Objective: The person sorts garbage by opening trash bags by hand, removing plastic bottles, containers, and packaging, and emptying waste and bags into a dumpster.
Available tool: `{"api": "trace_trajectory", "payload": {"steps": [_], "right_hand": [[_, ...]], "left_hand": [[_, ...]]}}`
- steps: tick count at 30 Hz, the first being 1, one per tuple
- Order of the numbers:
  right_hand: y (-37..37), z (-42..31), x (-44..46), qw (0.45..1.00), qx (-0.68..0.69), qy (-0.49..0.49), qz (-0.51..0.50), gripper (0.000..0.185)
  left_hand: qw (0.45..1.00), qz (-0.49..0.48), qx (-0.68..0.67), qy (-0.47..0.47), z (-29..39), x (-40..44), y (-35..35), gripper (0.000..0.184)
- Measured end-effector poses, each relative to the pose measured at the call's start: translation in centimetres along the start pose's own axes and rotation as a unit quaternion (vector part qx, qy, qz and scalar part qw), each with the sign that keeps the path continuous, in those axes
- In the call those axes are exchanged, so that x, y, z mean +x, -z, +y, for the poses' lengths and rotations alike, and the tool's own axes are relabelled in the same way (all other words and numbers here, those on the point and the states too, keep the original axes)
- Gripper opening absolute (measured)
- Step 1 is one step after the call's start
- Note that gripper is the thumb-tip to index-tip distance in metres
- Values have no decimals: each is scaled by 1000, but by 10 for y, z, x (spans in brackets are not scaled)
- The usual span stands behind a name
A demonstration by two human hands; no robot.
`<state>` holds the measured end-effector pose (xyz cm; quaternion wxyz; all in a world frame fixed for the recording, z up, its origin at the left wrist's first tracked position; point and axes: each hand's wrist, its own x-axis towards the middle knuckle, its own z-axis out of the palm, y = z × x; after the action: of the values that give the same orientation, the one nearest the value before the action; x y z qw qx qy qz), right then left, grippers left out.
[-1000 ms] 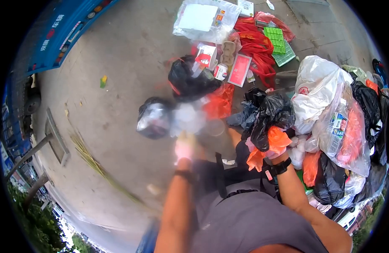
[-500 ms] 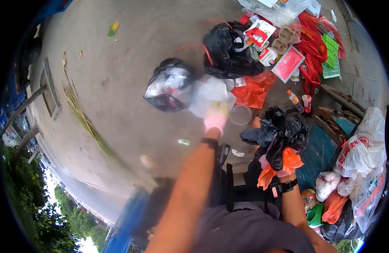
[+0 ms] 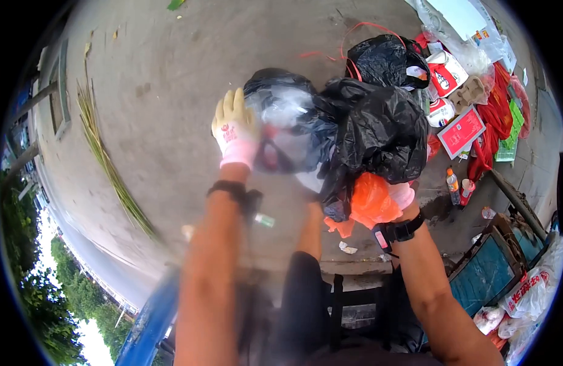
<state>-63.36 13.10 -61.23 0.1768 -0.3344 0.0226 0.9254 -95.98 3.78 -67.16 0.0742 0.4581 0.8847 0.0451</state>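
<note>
My left hand (image 3: 235,125), in a white and pink glove, is open beside the left edge of a dark translucent bag (image 3: 287,131) on the ground. Its fingers point away from me and hold nothing. My right hand (image 3: 403,195) is closed around an orange plastic bag (image 3: 373,198) and the bunched black bags (image 3: 379,131) above it. Those black bags hang against the right side of the translucent bag. Part of a whitish sheet (image 3: 310,179) shows beneath them.
Another black bag (image 3: 385,60), a red-and-white carton (image 3: 446,74), an egg carton (image 3: 468,93), a pink-red box (image 3: 461,131) and red bags (image 3: 491,122) lie at the upper right. A bottle (image 3: 453,186) is nearer. Long stalks (image 3: 107,165) lie left; white bags (image 3: 534,287) lower right.
The view has shifted. My left hand has moved from the whitish sheet to the left side of the translucent bag. My right hand has brought the black and orange bags forward and left, beside it.
</note>
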Motion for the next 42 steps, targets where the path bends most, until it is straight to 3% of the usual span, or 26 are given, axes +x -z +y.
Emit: {"api": "trace_trajectory", "payload": {"steps": [2,4,5,8,10,11,13,15,17,19,20,21,22,23,25,26,27,29,31,33,36,38,40,41,42], "right_hand": [[14,9,39,1000,-16,1,-1,46],[27,22,77,1000,-29,0,-1,42],[31,29,96,999,-34,-2,-4,39],[37,53,157,998,-57,1,-4,33],[41,69,198,997,-82,0,-1,29],[43,78,217,995,-98,-3,-2,27],[84,85,266,972,-165,-59,-157,13],[44,91,266,935,-351,-9,-58,12],[8,91,255,833,-552,-5,43,11],[9,106,291,903,-329,-90,262,32],[52,110,313,953,-207,-165,146,38],[71,114,333,954,-219,-163,128,36],[85,116,342,913,-380,-127,73,34],[89,114,346,843,-531,-78,34,33],[82,108,343,584,-810,-38,-40,31],[82,111,341,525,-851,-6,-27,32],[81,113,338,463,-886,24,-10,33],[118,140,346,559,-808,186,20,38],[124,165,327,822,-504,263,30,47],[88,166,260,846,-436,301,55,49],[-4,152,186,702,-576,280,311,35],[2,156,181,529,-709,425,189,35],[-1,161,197,462,-782,403,111,35],[0,155,209,476,-837,265,52,36],[11,159,228,427,-876,222,34,38]], "left_hand": [[995,-22,88,-42,0,35,-14,57],[991,-79,68,-87,-4,64,-28,63],[986,-94,107,-90,-5,77,-42,62],[982,-113,78,-132,-31,102,-74,33],[960,-228,-139,80,-23,116,-60,26],[930,-204,-266,152,-29,116,-69,25],[885,-168,-410,141,-34,112,-60,23],[839,-127,-515,119,-42,108,-58,20],[826,-102,-550,66,-37,95,-37,18],[820,-112,-560,40,-33,80,-19,17],[824,-132,-550,41,-32,71,-10,17],[826,-152,-541,41,-32,60,-2,17],[867,-151,-476,-9,-31,50,5,18],[871,-164,-463,-8,-31,40,8,19],[888,-162,-427,-50,-38,23,3,22],[837,-182,-514,44,-34,13,1,22],[837,-184,-511,70,-36,8,-4,22],[832,-177,-506,140,-41,0,-18,22],[854,-118,-495,105,-50,-1,-35,22],[868,-87,-481,87,-60,-3,-51,22],[827,-86,-540,128,-52,-1,-51,20],[808,-98,-566,132,-52,-1,-51,19],[797,-108,-579,133,-47,-1,-50,19],[797,-112,-578,133,-44,-1,-44,18],[798,-114,-576,133,-40,-1,-37,18]]}}
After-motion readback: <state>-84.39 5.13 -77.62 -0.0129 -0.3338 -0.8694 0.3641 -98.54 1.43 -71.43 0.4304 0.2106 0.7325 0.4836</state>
